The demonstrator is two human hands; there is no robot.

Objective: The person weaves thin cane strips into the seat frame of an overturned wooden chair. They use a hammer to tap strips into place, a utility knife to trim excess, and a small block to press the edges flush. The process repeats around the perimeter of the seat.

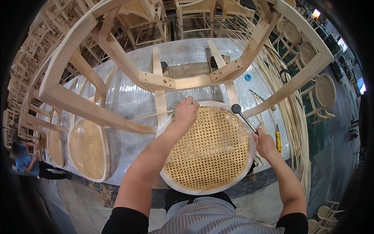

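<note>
In front of me is a rounded chair seat (206,150) with a pale wooden rim and a woven cane panel, its near edge close to my body. My left hand (186,113) is closed at the rim's far left edge, its fingers pinching a thin rattan strip (152,115) that trails off to the left. My right hand (265,143), at the seat's right edge, grips a hammer (245,119) with a metal shaft and a round black head. That head is over the rim's upper right. The wooden chair frame (194,82) rises beyond the seat, its legs and rails spreading around it.
On the right of the plastic-covered table (136,167) lie a yellow-handled tool (278,140), a blue ring (247,77) and a long bundle of rattan strips (296,117). Another cane seat (87,148) stands at left. A person (29,160) works farther left. Chair frames crowd the back.
</note>
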